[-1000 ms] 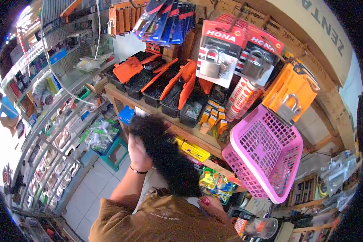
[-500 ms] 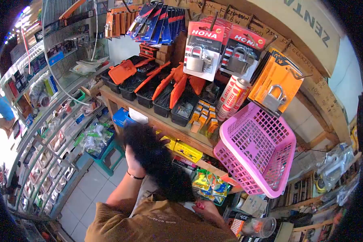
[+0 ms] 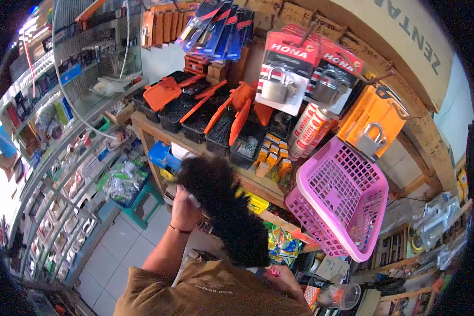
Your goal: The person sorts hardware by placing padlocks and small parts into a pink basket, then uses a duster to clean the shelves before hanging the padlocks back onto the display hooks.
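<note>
A fluffy black duster [image 3: 226, 210] stretches in front of the wooden shelf and hides part of its edge. My right hand [image 3: 285, 279] is at the lower end of the duster, closed around a pinkish-red handle [image 3: 272, 270]. My left hand [image 3: 184, 210], with a dark band at the wrist, is beside the upper part of the duster. Its fingers are curled, and a small pale bit shows at them that I cannot identify. Behind the duster are a blue box [image 3: 162, 156] and yellow boxes [image 3: 253, 201] under the shelf.
Black bins [image 3: 197, 129] with orange lids line the wooden shelf [image 3: 268, 188], beside small orange boxes [image 3: 272, 152] and white-red tubes [image 3: 312, 131]. A pink basket [image 3: 300, 179] juts out at right. Packaged padlocks [image 3: 279, 87] hang above. A green stool [image 3: 142, 205] stands on the tiles at left.
My left hand's fingers, earlier reaching past the duster, are now curled beside it. The duster and my right hand have shifted slightly right. The view has moved a little.
</note>
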`<state>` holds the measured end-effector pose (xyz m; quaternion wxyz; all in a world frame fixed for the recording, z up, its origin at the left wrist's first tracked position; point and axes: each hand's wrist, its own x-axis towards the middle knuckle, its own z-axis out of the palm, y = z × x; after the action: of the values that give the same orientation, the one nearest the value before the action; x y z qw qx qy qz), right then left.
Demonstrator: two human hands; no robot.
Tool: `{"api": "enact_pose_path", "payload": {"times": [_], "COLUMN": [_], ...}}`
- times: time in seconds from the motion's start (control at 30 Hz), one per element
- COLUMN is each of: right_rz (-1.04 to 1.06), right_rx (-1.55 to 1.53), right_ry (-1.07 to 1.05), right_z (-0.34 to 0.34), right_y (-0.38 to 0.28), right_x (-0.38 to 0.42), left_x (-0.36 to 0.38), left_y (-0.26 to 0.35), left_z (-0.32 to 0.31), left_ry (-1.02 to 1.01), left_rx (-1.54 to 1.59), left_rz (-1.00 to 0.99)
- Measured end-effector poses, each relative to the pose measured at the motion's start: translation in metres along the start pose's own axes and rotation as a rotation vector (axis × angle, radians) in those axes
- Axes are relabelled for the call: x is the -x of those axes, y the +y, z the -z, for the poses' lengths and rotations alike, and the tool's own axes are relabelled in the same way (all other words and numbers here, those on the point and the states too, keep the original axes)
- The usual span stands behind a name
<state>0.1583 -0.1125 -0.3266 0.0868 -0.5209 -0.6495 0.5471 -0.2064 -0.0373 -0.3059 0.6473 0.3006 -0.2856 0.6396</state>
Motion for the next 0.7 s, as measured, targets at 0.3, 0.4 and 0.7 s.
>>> {"api": "enact_pose_path", "payload": {"times": [0.3,0.4,0.7], "right_rz": [-0.003,-0.104,-0.041], "right_rx": [-0.031,-0.081,0.057], "right_ry": [-0.032,-0.039,-0.019], "right_z": [-0.018,-0.021,-0.022], "right_y": [-0.021,-0.032,-0.048], "right_x": [-0.014,-0.019,-0.032], "left_x": [-0.012,-0.024,-0.039], "left_y": [-0.006,-0.007,0.007], "left_z": [-0.013,-0.028,-0.041], "left_ry": [0.456,0.543,0.786], "left_rx": [-0.417,-0.509,-0.120], "left_rz": [-0.082,-0.076,-0.309]}}
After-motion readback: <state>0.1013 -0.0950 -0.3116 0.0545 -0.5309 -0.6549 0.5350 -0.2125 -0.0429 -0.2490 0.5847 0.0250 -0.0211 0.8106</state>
